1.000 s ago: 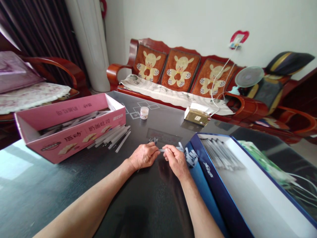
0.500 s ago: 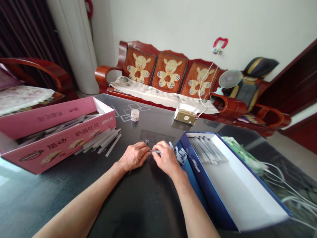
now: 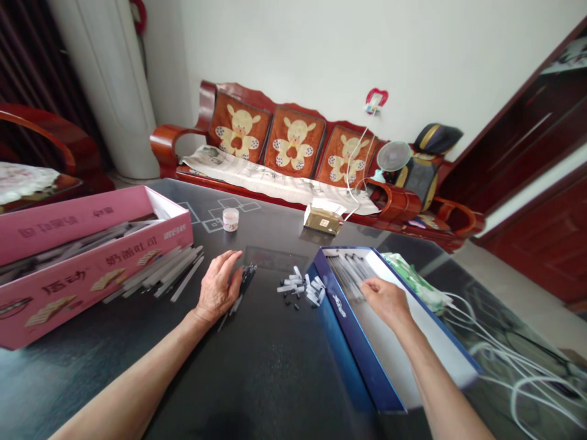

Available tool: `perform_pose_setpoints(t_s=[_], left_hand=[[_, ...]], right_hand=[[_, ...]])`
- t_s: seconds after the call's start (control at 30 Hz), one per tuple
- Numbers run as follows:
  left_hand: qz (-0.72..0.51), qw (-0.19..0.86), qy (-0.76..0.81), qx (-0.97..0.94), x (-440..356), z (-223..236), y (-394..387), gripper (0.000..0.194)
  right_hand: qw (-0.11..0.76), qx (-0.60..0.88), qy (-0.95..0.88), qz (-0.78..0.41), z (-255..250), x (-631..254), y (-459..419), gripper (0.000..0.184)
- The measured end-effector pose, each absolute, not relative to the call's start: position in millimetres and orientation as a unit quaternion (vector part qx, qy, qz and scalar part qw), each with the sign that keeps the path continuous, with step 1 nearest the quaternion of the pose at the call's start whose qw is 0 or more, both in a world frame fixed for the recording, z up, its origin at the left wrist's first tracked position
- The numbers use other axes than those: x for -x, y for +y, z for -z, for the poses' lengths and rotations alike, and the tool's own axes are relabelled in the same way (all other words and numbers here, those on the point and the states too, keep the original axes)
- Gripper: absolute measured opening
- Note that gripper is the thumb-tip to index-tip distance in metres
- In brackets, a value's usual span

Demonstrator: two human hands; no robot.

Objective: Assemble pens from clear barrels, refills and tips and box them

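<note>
My left hand (image 3: 221, 287) rests on the dark table with its fingers stretched out, beside a small bundle of thin dark rods (image 3: 248, 279) that look like pen refills. Over the blue box (image 3: 362, 351) is my right hand (image 3: 387, 297), fingers pinched together at the row of slim translucent pens (image 3: 349, 272). Whether a pen is between those fingertips is hidden. On the table between the hands lie small white caps (image 3: 314, 290) and tiny black pieces (image 3: 288, 302).
At the left stands a pink box (image 3: 151, 244) full of grey-white sticks, with more sticks (image 3: 158, 272) in front. Farther back are a small round jar (image 3: 230, 219) and a tissue box (image 3: 323, 219). A green packet (image 3: 413, 278) and white cables (image 3: 509, 366) lie right of the blue box.
My hands were together at the middle, holding a thin pen. Now the right has moved across into the blue box, and the left has opened and shifted left. The view turned right.
</note>
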State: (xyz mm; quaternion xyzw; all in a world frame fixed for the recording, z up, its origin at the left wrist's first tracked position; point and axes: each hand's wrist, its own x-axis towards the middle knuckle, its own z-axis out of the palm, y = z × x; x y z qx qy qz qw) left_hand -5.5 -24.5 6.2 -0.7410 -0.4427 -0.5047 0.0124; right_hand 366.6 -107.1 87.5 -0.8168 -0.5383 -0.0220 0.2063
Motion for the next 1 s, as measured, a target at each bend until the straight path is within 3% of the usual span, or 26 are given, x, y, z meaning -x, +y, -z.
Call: perform_pose_setpoints(t_s=[0.13,0.33,0.4,0.5,0.6,0.77,1.0], left_hand=[[0.525,-0.019,-0.470,0.709,5,-12,-25,0.030],[0.559,-0.032,-0.517,0.647,11,-13,-18,0.026],[0.542,-0.021,-0.531,0.651,13,-8,-15,0.026],[0.461,0.023,-0.551,0.696,14,-3,-14,0.026],[0.367,0.084,-0.556,0.741,16,-3,-16,0.027],[0.281,0.120,-0.624,0.719,24,-8,-18,0.034],[0.253,0.082,-0.650,0.712,28,-9,-18,0.038]], right_hand=[[0.130,0.805,-0.578,0.001,-72,-355,-95,0.023],[0.114,0.787,-0.606,0.026,-77,-340,-82,0.030],[0.151,0.768,-0.618,0.069,-85,-333,-86,0.029],[0.291,0.699,-0.643,0.116,-88,-303,-98,0.025],[0.409,0.613,-0.671,0.086,-72,-251,-112,0.022],[0.467,0.543,-0.698,-0.005,-21,-187,-120,0.017],[0.531,0.577,-0.620,0.035,-9,-217,-112,0.017]])
